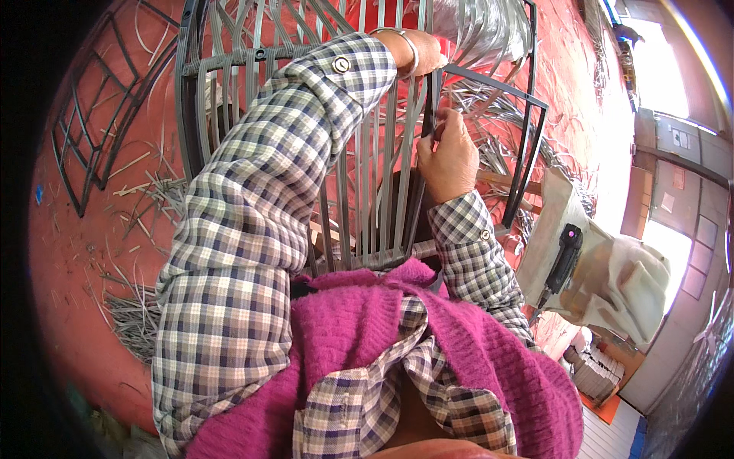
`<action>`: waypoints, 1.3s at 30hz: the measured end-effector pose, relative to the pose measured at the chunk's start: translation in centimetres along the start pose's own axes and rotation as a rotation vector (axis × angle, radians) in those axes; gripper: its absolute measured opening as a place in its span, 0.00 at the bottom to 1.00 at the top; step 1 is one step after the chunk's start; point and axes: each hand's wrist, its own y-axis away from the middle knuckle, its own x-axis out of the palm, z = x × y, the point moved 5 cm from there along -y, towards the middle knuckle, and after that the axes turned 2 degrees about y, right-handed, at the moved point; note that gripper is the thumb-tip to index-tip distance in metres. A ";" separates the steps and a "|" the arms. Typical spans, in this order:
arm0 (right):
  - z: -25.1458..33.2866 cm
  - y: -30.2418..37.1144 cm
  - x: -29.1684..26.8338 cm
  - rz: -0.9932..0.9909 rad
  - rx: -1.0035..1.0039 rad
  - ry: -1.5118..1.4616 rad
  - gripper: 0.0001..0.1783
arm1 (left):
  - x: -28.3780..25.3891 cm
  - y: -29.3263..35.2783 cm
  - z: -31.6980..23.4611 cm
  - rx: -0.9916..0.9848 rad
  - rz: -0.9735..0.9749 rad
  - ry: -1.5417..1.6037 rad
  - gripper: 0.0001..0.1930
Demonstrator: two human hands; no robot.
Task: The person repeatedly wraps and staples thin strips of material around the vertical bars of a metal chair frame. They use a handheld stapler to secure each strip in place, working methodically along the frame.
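A dark metal frame (183, 115) stands in front of me, with many flat grey strips (378, 176) stretched lengthwise across it. My left arm reaches across to its upper part. There my left hand (419, 52), with a pale bracelet at the wrist, is closed beside a corner of the frame; its fingertips are mostly hidden. Lower and to the right, my right hand (449, 159) is beside a dark upright bar (430, 107). Its fingers are curled, with thumb and forefinger close together at the bar's edge. What lies between them is too small to tell.
Another bare dark metal frame (103, 115) lies on the red floor at left. Loose grey strips (134, 325) litter the floor on both sides. Clear plastic wrapping (485, 27) is beyond the frame. At right, a black-handled tool (564, 252) rests against pale cloth (612, 283).
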 end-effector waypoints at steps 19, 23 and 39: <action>3.3 -4.9 -2.0 0.222 -0.848 0.679 0.28 | 0.7 -0.6 0.1 0.203 0.139 -0.402 0.10; 2.8 -5.6 -0.9 0.478 -0.828 0.837 0.26 | 0.1 0.1 0.4 0.067 0.116 -0.150 0.16; 4.0 -8.0 -1.6 0.572 -1.190 0.821 0.17 | 0.2 1.0 1.3 0.122 0.103 -0.186 0.10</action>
